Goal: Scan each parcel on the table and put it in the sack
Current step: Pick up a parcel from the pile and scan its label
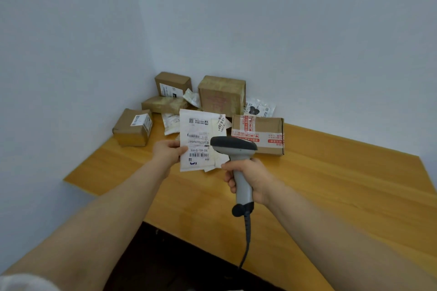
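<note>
2 pale walls (283, 30) met behind the far corner of the bench (331, 184); dark floor (177, 262) showed below its near edge.

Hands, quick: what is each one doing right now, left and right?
Left hand: holding the white mailer bag by its left edge, label facing up.
Right hand: gripping the handle of the barcode scanner, aimed at the bag.

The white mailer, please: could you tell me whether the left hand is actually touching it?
Touching. The head view shows the left hand gripping the white mailer at its left edge, with the fingers lying over the label side.
</note>
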`<action>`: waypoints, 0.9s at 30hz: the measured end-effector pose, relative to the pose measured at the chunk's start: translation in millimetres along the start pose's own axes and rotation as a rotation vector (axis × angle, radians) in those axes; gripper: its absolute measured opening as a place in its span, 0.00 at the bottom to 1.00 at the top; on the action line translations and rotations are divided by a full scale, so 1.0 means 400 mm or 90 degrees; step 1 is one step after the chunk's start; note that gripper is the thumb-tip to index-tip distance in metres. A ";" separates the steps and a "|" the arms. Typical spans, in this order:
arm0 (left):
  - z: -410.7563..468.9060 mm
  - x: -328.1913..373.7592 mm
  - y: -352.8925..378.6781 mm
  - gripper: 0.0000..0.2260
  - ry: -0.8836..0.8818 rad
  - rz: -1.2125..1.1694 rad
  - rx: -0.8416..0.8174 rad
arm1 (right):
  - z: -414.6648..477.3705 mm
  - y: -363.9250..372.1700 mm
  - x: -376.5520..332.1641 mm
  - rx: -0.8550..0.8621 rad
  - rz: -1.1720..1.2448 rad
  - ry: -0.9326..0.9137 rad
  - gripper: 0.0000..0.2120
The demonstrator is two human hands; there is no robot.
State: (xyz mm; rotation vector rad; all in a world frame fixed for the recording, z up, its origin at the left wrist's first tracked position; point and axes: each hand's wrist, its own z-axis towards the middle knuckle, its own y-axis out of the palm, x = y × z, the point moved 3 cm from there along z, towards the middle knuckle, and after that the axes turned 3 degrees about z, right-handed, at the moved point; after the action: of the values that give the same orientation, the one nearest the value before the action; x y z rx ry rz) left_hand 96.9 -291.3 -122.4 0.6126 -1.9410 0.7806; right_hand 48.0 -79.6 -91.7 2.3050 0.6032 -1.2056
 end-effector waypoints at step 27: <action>-0.019 0.013 -0.026 0.07 0.020 0.004 0.012 | -0.034 0.018 -0.023 0.020 0.023 -0.026 0.06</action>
State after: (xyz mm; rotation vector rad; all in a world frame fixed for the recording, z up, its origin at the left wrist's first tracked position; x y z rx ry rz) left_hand 105.8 -293.3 -112.2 0.6023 -1.9100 0.8084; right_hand 56.1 -78.7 -75.6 2.3009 0.5295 -1.2504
